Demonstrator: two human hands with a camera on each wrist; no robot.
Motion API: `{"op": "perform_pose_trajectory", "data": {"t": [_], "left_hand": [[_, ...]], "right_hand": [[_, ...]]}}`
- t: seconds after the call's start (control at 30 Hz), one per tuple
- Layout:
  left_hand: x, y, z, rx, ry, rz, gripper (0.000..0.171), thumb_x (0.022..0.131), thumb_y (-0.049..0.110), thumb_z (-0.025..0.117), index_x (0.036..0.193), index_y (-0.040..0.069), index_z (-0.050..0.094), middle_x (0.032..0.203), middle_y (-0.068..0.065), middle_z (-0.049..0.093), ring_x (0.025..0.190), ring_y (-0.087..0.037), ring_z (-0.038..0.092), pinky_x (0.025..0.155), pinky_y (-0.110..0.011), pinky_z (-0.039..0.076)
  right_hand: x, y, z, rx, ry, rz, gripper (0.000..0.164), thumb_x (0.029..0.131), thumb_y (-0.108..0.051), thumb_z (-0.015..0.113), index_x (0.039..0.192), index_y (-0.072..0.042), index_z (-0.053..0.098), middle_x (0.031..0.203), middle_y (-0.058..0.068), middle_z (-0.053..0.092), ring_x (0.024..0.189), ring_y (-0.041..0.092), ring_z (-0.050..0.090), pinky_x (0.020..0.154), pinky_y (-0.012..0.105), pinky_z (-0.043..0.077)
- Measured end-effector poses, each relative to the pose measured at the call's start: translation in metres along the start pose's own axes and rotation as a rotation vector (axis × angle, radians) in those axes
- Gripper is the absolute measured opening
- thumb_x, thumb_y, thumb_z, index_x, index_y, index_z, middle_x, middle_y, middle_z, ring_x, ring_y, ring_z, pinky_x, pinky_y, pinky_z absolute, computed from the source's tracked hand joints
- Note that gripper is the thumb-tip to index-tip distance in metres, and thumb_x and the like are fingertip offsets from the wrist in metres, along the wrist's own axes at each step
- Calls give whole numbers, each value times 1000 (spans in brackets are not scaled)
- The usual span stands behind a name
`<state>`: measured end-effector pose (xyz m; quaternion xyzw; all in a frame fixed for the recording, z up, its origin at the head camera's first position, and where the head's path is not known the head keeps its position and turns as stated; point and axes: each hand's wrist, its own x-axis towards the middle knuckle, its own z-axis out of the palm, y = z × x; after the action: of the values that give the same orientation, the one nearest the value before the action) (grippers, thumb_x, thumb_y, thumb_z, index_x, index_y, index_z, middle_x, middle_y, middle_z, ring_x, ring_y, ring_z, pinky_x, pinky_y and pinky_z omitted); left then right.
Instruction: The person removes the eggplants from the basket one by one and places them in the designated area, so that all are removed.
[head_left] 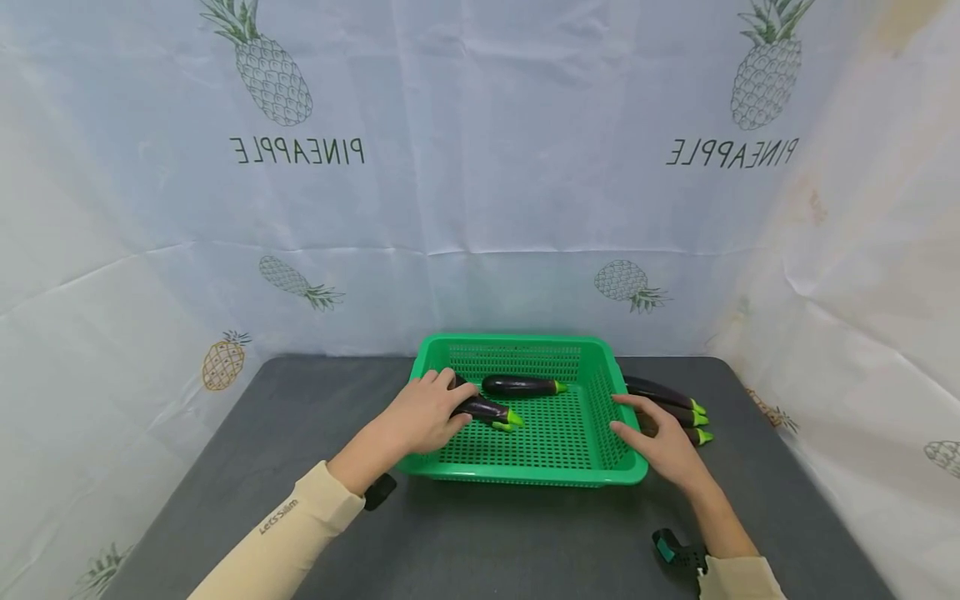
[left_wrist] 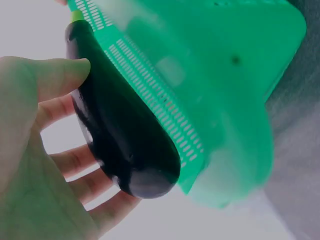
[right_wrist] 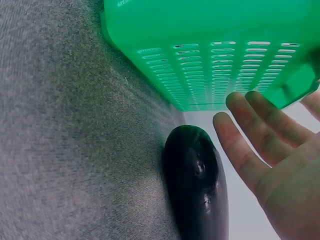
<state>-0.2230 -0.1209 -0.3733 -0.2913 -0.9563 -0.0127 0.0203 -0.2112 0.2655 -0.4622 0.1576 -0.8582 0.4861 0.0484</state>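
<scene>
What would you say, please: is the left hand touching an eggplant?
Touching: the left wrist view shows the left hand gripping an eggplant, thumb on its dark skin.

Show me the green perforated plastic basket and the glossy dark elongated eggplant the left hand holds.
Green perforated plastic basket [head_left: 525, 474], head view: front rim.
Held glossy dark elongated eggplant [left_wrist: 121, 115], left wrist view: middle of its body.

A pale cloth [head_left: 480, 192] hangs behind and on both sides of a dark grey table [head_left: 315, 433]. High up, two pineapple drawings [head_left: 273, 81] each sit above the mirror-reversed word PINEAPPLE [head_left: 296, 151]. Lower left is an orange pineapple [head_left: 223, 364]. A horizontal crease [head_left: 510, 252] crosses the back; brownish patches [head_left: 907, 21] mark the upper right.
</scene>
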Motion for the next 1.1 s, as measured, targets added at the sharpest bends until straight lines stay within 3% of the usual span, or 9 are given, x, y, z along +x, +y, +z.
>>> {"op": "perform_pose_trajectory", "data": {"t": [0.1,0.17,0.37,0.47,0.73,0.83,0.97,1.1], "left_hand": [[-4,-2,-5,15,20,4,41,103,37,62,141,21,58,115,-9,53,90,-23,45,72,-37,42],[-6,-3,-8,23,25,10,40,103,36,63,139,20,59,112,-9,52,88,-22,44,70,-37,41],[-14,-11,-13,92,33,28,38,103,36,62,137,21,58,102,-5,48,80,-19,39,65,-33,36],[-18,-17,-14,115,52,24,37,102,36,63,136,21,58,99,-4,45,78,-18,38,65,-32,34],[-29,-36,-14,134,111,19,39,100,36,66,135,18,60,99,-4,47,84,-21,43,67,-33,38],[-33,-44,-14,124,129,2,38,100,34,67,134,18,61,100,-6,49,87,-23,46,69,-36,40],[-39,-55,-14,111,161,-20,36,99,32,70,131,17,62,99,-6,49,85,-23,46,67,-37,41],[-46,-65,-14,115,181,-35,35,97,30,71,128,15,62,98,-6,50,82,-23,47,66,-37,41]], "right_hand": [[0,0,-1,-16,1,3,50,103,-23,64,149,-11,50,151,16,47,134,39,50,97,42,51],[0,-1,-1,-19,0,3,50,103,-23,64,149,-11,50,151,16,47,134,39,50,96,39,51],[0,0,0,0,-1,-4,50,103,-23,64,149,-10,49,152,17,46,137,42,45,100,60,46],[0,1,0,4,0,-3,50,103,-23,63,150,-11,49,152,17,46,138,42,44,101,61,44],[-1,3,0,-16,4,-3,49,103,-23,63,150,-13,49,152,15,47,135,38,49,97,36,50],[-1,4,0,-11,4,-3,49,104,-23,63,150,-14,49,152,15,47,134,37,50,96,34,50],[-1,5,1,7,1,-1,49,104,-23,63,150,-13,49,152,16,45,136,39,46,101,48,48],[-1,6,2,39,-13,-5,49,104,-22,62,150,-10,48,153,19,42,143,47,35,105,67,37]]}}
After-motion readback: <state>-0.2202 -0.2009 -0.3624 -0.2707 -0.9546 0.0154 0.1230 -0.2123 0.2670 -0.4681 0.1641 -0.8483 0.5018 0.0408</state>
